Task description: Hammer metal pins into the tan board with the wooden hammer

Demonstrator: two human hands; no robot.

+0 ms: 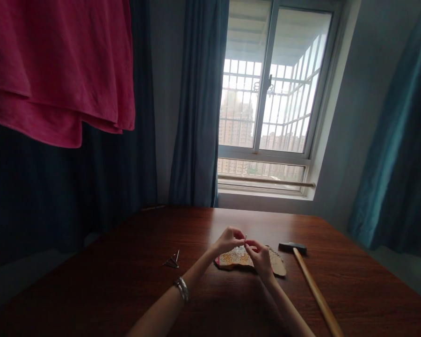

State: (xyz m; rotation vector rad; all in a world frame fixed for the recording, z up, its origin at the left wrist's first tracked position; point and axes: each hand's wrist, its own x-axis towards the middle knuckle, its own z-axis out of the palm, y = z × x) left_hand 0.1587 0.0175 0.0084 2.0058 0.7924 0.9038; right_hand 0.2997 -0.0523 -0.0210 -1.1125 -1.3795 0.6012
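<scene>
A thin metal nail (246, 237) stands up between my fingertips. My left hand (230, 238) pinches it from the left, and the fingers of my right hand (260, 259) close on it from the other side. Under both hands lies a flat, speckled white and orange board (278, 267) with a wavy front edge. A row of thin dark bits, perhaps nails, lines its right far edge; my hands cover part of the board. Whether the nail's tip touches the board I cannot tell. Several loose nails (171, 263) lie in a small heap to the left.
Right of the board rests a hammer with a dark head (293, 247) and a long wooden handle (315, 290) pointing toward me. All of this is on a brown wooden table (101, 285). A pink cloth (63, 70) hangs at upper left; a window (266, 93) is behind.
</scene>
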